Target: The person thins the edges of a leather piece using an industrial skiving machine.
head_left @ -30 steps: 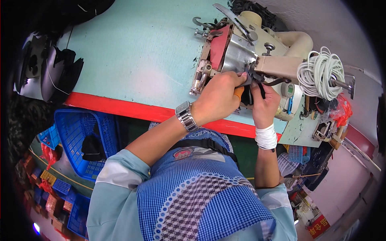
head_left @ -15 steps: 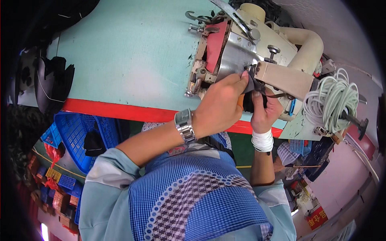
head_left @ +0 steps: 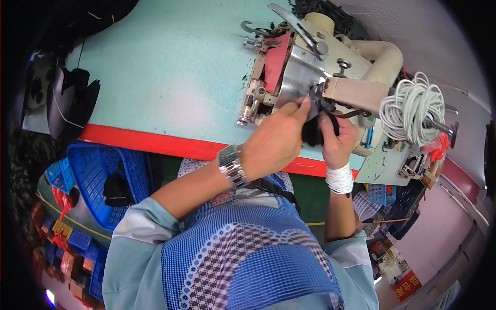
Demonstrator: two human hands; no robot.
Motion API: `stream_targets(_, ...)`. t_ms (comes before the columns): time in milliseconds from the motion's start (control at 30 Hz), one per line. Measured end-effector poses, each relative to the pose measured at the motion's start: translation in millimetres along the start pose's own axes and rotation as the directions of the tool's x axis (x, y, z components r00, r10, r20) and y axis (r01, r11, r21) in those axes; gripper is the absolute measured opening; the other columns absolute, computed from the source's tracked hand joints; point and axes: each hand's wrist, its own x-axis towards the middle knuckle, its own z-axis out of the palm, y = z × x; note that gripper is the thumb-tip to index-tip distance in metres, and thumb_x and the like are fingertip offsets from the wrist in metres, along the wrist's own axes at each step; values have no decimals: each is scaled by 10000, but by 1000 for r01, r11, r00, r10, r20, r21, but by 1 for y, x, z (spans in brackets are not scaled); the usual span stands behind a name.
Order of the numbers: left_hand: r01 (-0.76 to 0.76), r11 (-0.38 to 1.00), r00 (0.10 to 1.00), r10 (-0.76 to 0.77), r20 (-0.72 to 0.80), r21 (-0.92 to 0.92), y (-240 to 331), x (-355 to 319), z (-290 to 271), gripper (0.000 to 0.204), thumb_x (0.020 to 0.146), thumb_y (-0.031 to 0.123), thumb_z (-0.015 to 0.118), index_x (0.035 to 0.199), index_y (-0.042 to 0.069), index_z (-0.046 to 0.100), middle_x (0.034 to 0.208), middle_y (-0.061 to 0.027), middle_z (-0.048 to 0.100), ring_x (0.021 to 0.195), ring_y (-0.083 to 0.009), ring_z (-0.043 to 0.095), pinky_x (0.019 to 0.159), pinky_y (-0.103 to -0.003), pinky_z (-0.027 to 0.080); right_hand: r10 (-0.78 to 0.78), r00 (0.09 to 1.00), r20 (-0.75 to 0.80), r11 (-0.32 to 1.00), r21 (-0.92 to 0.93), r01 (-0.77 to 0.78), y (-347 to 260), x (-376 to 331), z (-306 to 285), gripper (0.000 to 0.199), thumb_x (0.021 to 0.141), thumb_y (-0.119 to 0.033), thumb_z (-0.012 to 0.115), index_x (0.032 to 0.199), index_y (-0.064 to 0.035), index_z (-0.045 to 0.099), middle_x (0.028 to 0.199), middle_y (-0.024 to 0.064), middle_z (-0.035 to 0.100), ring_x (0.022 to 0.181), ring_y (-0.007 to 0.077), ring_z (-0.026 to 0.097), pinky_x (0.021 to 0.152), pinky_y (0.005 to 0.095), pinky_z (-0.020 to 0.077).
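At the machine's working point, both of my hands hold a black pliable piece, its exact kind partly hidden by my fingers. My left hand, with a metal watch on the wrist, presses its fingertips on the piece's upper part, by the curved steel plate. Thumb and fingers of my right hand pinch the piece's right side. White cord is wound around that wrist. Just above my hands juts the arm of a cream industrial machine.
A coil of pale cord hangs at the machine's right. Dark curved pieces lie at the table's left. Below the red table edge stands a blue basket with a black item inside. Dark scraps are heaped behind the machine.
The black piece has shifted and turned slightly under my fingers, showing more of its dark lower part. An orange spot beside my left fingers no longer shows. My view has shifted slightly.
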Motion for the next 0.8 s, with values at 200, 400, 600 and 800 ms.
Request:
stream_targets(200,214,973,973,-205,105,-89,-3,-31,-60,196,829,0,510,994,-58,597,727,-199,613,643,-301,625,614,-352,484,123,987,108,948,-307,-84,-23,-5,2,211,811,-168,702,854,30,641,701,9,600,620,41,506,540,189,399)
stream_targets(400,328,942,944,-326,49,-63,-60,-74,-91,120,854,1,510,931,-63,577,662,-105,557,640,-118,591,547,-300,449,32,964,-262,923,-363,-130,-14,0,50,189,761,-126,713,706,25,612,533,64,593,433,91,520,451,223,401)
stream_targets(600,250,932,964,-214,-158,263,-134,-83,-122,129,847,23,524,951,-34,574,842,-238,593,758,-426,566,652,-441,453,-86,922,-377,933,-356,-59,-4,2,58,167,835,-106,643,776,49,621,613,57,621,552,63,541,525,205,437)
stream_targets(800,100,886,974,5,-226,453,-176,-93,-131,185,834,14,539,1019,8,547,835,-180,587,723,-368,582,592,-414,471,-71,895,-441,946,-314,-79,3,-5,67,161,870,-114,621,826,38,595,675,41,609,588,63,545,543,212,444)
